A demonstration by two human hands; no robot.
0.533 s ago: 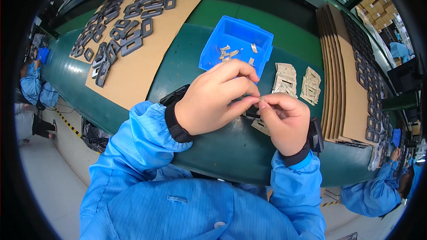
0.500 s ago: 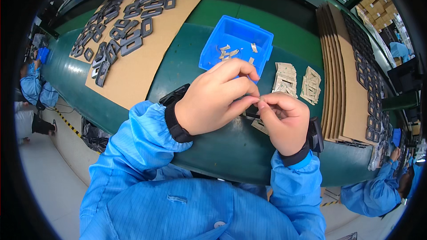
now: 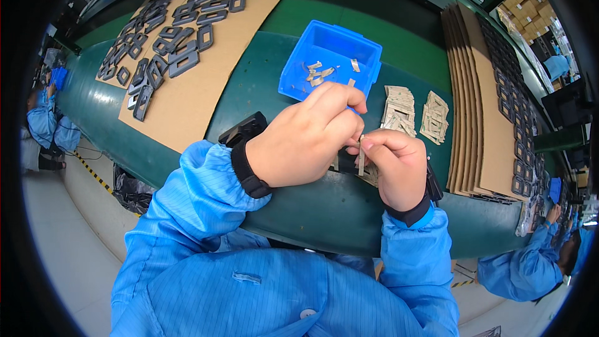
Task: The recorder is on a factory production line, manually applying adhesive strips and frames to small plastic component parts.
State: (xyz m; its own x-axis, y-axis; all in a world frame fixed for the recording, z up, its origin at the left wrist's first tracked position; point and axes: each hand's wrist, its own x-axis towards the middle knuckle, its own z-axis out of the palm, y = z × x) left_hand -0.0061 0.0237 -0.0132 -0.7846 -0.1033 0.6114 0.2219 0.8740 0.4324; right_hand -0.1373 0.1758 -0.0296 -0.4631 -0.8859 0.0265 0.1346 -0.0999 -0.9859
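Observation:
A narrow beige adhesive strip [image 3: 361, 161] hangs from the pinched thumb and finger of my right hand [image 3: 402, 165]. Against those fingertips, my left hand [image 3: 306, 137] is closed in a pinch; what it grips is hidden behind its own fingers. Beneath both hands lies a pale frame-shaped sticker [image 3: 372, 176], mostly covered, beside something dark on the table. Just beyond my left hand stands a blue plastic bin [image 3: 342, 40] with several beige scraps [image 3: 319, 73] in it. Two piles of pale frame-shaped stickers, a left pile [image 3: 399, 109] and a right pile [image 3: 435, 117], lie past my right hand.
Many black plastic frames [image 3: 183, 62] lie on a cardboard sheet [image 3: 234, 43] at the left of the green table [image 3: 299, 218]. Stacked cardboard sheets [image 3: 465, 112] rise at the right, with more black frames on top. Co-workers in blue sit at both sides.
The pale strip now shows hanging below my right fingertips, where it was hidden before. My right hand has shifted slightly left, and my left fingers have curled in more.

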